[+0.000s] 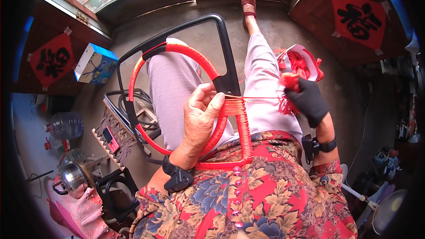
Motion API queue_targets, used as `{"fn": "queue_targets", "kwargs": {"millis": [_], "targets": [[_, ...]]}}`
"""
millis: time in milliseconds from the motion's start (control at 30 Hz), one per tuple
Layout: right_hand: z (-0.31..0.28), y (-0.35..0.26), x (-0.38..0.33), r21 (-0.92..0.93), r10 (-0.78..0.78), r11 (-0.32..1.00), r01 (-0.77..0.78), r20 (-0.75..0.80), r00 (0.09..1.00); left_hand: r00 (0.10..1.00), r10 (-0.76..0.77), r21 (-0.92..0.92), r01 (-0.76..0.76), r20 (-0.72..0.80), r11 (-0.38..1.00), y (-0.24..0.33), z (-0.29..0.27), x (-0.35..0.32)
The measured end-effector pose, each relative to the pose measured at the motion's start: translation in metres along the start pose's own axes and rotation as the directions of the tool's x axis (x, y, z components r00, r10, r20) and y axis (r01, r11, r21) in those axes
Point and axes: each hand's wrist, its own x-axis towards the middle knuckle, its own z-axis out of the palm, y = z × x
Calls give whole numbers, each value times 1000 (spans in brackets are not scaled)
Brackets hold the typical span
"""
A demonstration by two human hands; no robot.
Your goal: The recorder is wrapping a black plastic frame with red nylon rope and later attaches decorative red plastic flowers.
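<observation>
Head view: fingers [208, 102] pinching frame [234, 106].

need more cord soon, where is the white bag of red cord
In the head view the white bag of red cord sits on the person's right, beside the right knee, just above the black-gloved right hand.

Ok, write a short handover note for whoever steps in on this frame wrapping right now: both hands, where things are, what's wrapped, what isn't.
Left hand: bare, fingers pinching the frame where the newest red windings sit.
Right hand: in a black glove, holding a bundle of red cord, with the strand pulled taut across to the windings.
The frame rests on the lap; an open bag of more red cord sits by the right knee.
Done: curved hoop and lower bars wrapped red.
Left: the black top and side bars are bare.
</observation>
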Motion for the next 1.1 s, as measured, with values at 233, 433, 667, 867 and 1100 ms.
{"fn": "queue_targets", "kwargs": {"millis": [233,433,667,867,1100], "targets": [[-52,209,-34,879,413,462,117,-330,849,971,-140,-117,165,193,979,3,-1,4],[2,71,-8,853,203,507,-124,22,979,923,-220,-113,267,316,957,7,-2,3],[61,-43,-9,706,-58,307,-639,684,727,922,-220,-131,273,318,953,5,4,1],[43,5,-6,472,-53,853,-221,499,865,926,-187,-175,254,329,951,10,0,1],[-3,76,-25,847,289,408,-340,234,928,931,-199,-216,271,305,938,10,-3,1]]}}
